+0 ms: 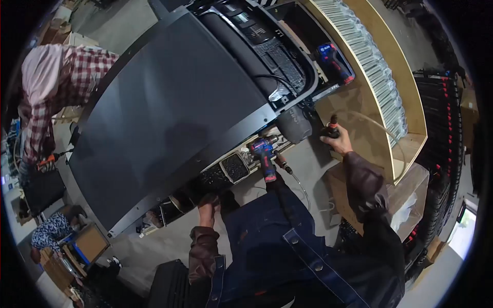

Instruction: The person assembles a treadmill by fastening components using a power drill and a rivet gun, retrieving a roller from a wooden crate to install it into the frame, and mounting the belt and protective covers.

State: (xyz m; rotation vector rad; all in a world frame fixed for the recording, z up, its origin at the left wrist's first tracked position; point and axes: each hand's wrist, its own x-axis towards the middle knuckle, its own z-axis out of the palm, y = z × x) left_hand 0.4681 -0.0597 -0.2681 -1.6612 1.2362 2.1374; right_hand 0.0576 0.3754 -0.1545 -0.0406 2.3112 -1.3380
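My right hand (339, 142) is closed around a dark hand tool with a red ring, which looks like an air screwdriver (334, 124), beside the wooden box. A pale hose (377, 121) curves close to it. My left hand (207, 204) is low at the edge of the large dark grey panel (164, 113), by the small parts bins; its fingers are in shadow and hard to make out. Between my hands, a blue cordless drill (263, 154) lies on the ledge beside a bin of small black screws (234, 167). Another hose-fed tool (282, 162) rests next to it.
A second blue cordless driver (335, 62) lies in a dark tray at the upper right. The wooden box (413, 97) holds plastic-wrapped metal parts (359, 51). Across the panel, a person in a checked shirt (87, 72) bends near an orange tool (49, 161). Another person (54, 231) is at lower left.
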